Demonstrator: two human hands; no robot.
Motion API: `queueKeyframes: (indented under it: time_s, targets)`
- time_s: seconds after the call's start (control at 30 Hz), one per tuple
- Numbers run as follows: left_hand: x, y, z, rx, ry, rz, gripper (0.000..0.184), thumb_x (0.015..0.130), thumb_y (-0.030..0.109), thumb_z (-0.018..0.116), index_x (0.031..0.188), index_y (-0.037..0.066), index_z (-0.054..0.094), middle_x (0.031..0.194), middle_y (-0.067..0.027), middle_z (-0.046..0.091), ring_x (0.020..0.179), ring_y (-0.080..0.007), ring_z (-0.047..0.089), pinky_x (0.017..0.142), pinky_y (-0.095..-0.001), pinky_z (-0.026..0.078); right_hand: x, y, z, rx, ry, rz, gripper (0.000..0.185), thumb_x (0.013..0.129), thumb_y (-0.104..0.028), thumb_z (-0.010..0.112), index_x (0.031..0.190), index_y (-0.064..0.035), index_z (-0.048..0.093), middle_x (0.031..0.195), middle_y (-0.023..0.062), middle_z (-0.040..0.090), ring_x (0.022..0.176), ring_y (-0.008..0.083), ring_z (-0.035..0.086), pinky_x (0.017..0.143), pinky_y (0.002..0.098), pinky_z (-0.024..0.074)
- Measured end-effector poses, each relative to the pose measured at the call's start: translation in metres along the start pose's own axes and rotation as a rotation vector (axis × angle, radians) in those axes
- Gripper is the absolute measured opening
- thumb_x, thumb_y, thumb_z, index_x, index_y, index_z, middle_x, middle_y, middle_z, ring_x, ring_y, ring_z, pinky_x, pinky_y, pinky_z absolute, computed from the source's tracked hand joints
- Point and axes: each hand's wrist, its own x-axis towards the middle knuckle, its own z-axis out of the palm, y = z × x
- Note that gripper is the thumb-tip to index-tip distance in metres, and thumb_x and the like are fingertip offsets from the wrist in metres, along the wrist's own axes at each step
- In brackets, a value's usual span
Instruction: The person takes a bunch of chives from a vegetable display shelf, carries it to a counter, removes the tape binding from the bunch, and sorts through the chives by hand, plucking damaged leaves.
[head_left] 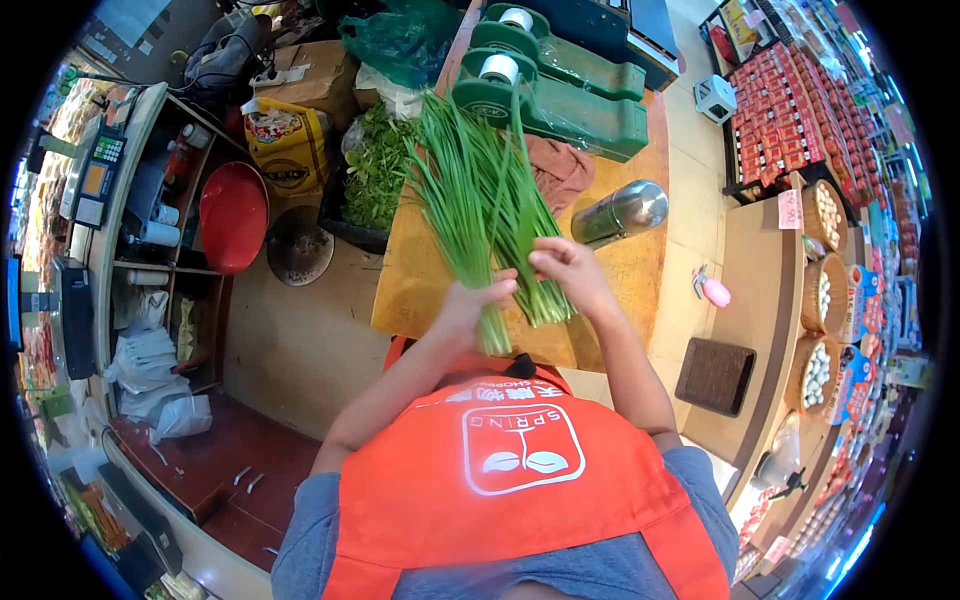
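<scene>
A bundle of long green leafy stalks [450, 190] runs from the tape dispensers down to my left hand [474, 308], whose fingers are wrapped round its lower part. A second bunch of the same stalks [530, 215] lies on the wooden table [410, 285], just right of the first. Over this bunch is my right hand [568, 272], thumb and forefinger pinched together near a few leaves; whether a leaf is between them is too small to tell. The pale cut ends of both bunches point toward the red apron [400, 490].
Two green tape dispensers [590, 115] stand at the table's far side. A brown cloth [558, 172] and a metal cylinder [620, 213] lie right of the stalks. Left of the table are a crate of leafy greens [375, 170] and a red basin [235, 217].
</scene>
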Motion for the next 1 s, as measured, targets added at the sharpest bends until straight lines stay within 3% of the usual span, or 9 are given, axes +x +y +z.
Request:
queueKeyframes:
  time_s: [0.1, 0.13, 0.27, 0.4, 0.5, 0.7, 0.8, 0.9, 1.0]
  targets:
    - [0.012, -0.020, -0.004, 0.011, 0.075, 0.025, 0.035, 0.072, 0.007, 0.070, 0.103, -0.001, 0.054, 0.096, -0.0105, 0.061, 0.074, -0.0160, 0.059, 0.064, -0.0287, 0.049, -0.011, 0.012, 0.011, -0.282, -0.007, -0.288, 0.028, 0.082, -0.008, 0.060, 0.108, -0.0006, 0.057, 0.073, -0.0001, 0.057, 0.070, 0.0141, 0.058, 0.068, 0.0251, 0.0479]
    - [0.013, -0.023, -0.005, 0.014, 0.115, 0.017, 0.030, 0.074, 0.005, 0.068, 0.099, -0.001, 0.055, 0.092, -0.0096, 0.061, 0.072, -0.0153, 0.059, 0.062, -0.0280, 0.050, -0.015, 0.013, 0.009, -0.471, 0.082, -0.387, 0.024, 0.079, -0.011, 0.063, 0.101, -0.0021, 0.059, 0.072, 0.0041, 0.058, 0.065, 0.0178, 0.059, 0.064, 0.0277, 0.0479]
    - [0.014, -0.031, -0.009, -0.006, 0.206, 0.000, 0.017, 0.076, 0.002, 0.065, 0.091, -0.001, 0.058, 0.079, -0.0075, 0.061, 0.064, -0.0143, 0.059, 0.055, -0.0265, 0.052, -0.053, 0.003, 0.009, -0.950, -0.026, -0.130, 0.027, 0.073, -0.028, 0.065, 0.081, -0.0040, 0.056, 0.075, 0.0121, 0.059, 0.063, 0.0278, 0.059, 0.056, 0.0368, 0.0470]
    - [0.012, -0.029, 0.001, -0.049, 0.255, -0.004, 0.016, 0.076, 0.001, 0.064, 0.089, -0.002, 0.057, 0.073, -0.0068, 0.060, 0.061, -0.0153, 0.059, 0.054, -0.0272, 0.053, -0.061, 0.034, 0.026, -1.159, 0.149, -0.223, 0.029, 0.072, -0.031, 0.066, 0.071, -0.0040, 0.055, 0.067, 0.0136, 0.058, 0.063, 0.0316, 0.059, 0.056, 0.0406, 0.0466]
    - [0.012, -0.030, 0.001, -0.055, 0.250, 0.005, 0.017, 0.076, 0.000, 0.064, 0.092, -0.002, 0.056, 0.074, -0.0071, 0.060, 0.061, -0.0157, 0.059, 0.056, -0.0280, 0.053, -0.053, 0.053, 0.026, -1.196, 0.221, -0.235, 0.030, 0.075, -0.033, 0.064, 0.074, -0.0039, 0.056, 0.062, 0.0091, 0.055, 0.055, 0.0267, 0.057, 0.050, 0.0369, 0.0448]
    - [-0.010, -0.005, 0.006, -0.037, 0.223, 0.005, 0.020, 0.076, 0.002, 0.064, 0.092, 0.000, 0.053, 0.086, -0.0111, 0.062, 0.071, -0.0179, 0.062, 0.063, -0.0311, 0.054, -0.066, -0.014, -0.018, 0.140, 0.071, 0.240, 0.023, 0.086, -0.027, 0.056, 0.079, -0.0053, 0.062, 0.056, -0.0011, 0.050, 0.044, 0.0086, 0.042, 0.042, 0.0205, 0.0321]
    - [-0.022, 0.009, 0.010, -0.056, 0.256, 0.097, 0.021, 0.077, 0.004, 0.064, 0.093, 0.001, 0.050, 0.092, -0.0135, 0.061, 0.078, -0.0201, 0.063, 0.065, -0.0321, 0.054, -0.076, -0.050, -0.032, 0.448, 0.073, 0.177, 0.025, 0.088, -0.026, 0.055, 0.080, -0.0032, 0.061, 0.054, -0.0036, 0.045, 0.044, 0.0040, 0.038, 0.040, 0.0186, 0.0283]
    - [-0.022, 0.012, 0.009, -0.036, 0.232, 0.090, 0.022, 0.078, 0.004, 0.063, 0.094, 0.003, 0.048, 0.097, -0.0150, 0.061, 0.082, -0.0218, 0.063, 0.067, -0.0327, 0.055, -0.069, -0.048, -0.029, -0.041, 0.160, 0.164, 0.027, 0.088, -0.026, 0.052, 0.079, -0.0019, 0.059, 0.052, -0.0019, 0.045, 0.041, 0.0046, 0.035, 0.040, 0.0192, 0.0264]
    - [-0.024, 0.012, 0.009, -0.048, 0.186, 0.092, 0.021, 0.078, 0.003, 0.063, 0.092, 0.005, 0.047, 0.098, -0.0149, 0.061, 0.082, -0.0225, 0.063, 0.068, -0.0331, 0.054, -0.078, -0.058, -0.035, 0.181, 0.103, 0.088, 0.028, 0.089, -0.026, 0.050, 0.079, -0.0010, 0.059, 0.053, -0.0010, 0.046, 0.040, 0.0051, 0.035, 0.040, 0.0190, 0.0268]
